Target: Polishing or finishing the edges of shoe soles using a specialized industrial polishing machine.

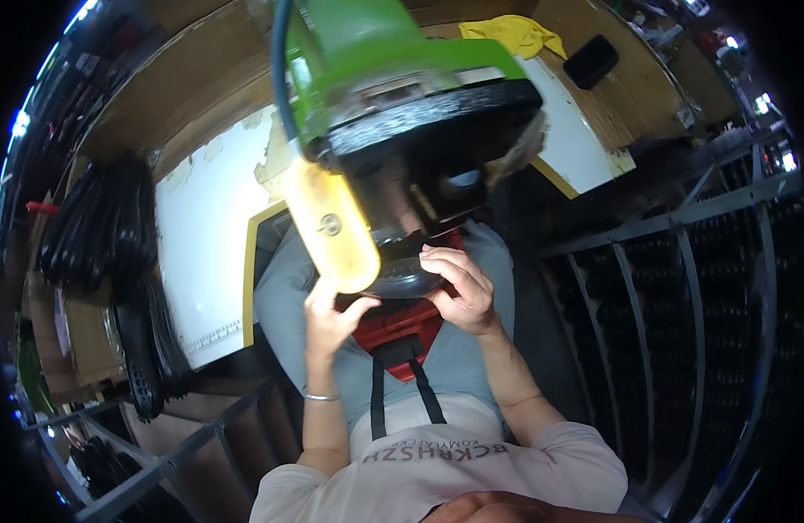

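A glossy black shoe sole (405, 284) with a rounded edge is held low under the head of a green machine (367, 52). My right hand (461, 292) is closed on its right end, fingers over the top and thumb at the near edge. At the left end, my left hand (334, 321) grips the sole with the thumb at the near edge; its other fingers are partly hidden behind the machine's yellow guard (332, 227). The far part of the sole disappears beneath the dark machine head.
Black soles (105, 227) lie heaped at the left of the white table (201, 218). A yellow cloth (515, 35) and a small black tray-like item (591, 62) lie at the back right. Metal racks (681, 227) with black items stand at right. A red part (402, 331) sits between my knees.
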Action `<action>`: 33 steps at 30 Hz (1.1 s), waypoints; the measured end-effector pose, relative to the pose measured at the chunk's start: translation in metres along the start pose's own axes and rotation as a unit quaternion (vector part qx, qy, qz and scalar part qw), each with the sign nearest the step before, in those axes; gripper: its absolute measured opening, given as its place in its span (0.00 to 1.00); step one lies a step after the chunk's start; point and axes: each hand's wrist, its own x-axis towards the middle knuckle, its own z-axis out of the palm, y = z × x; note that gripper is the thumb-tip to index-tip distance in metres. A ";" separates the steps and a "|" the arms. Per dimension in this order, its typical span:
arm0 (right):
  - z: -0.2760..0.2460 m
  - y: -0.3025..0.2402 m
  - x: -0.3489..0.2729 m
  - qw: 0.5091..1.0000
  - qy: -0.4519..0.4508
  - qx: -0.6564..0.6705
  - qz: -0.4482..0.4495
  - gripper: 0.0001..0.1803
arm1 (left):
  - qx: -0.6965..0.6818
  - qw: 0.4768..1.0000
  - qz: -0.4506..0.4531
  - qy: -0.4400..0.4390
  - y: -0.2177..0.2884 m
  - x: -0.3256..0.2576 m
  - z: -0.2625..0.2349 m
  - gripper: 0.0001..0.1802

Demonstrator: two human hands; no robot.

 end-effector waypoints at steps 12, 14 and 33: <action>0.004 0.009 -0.006 0.974 0.104 0.136 0.148 0.32 | 0.162 0.957 0.229 0.073 0.032 0.036 0.008 0.21; 0.005 0.011 -0.003 0.965 0.114 0.166 0.168 0.32 | 0.189 0.948 0.241 0.091 0.039 0.043 0.005 0.19; 0.018 0.013 -0.004 0.920 0.134 0.265 0.256 0.30 | 0.119 0.971 0.198 0.064 0.021 0.040 -0.005 0.13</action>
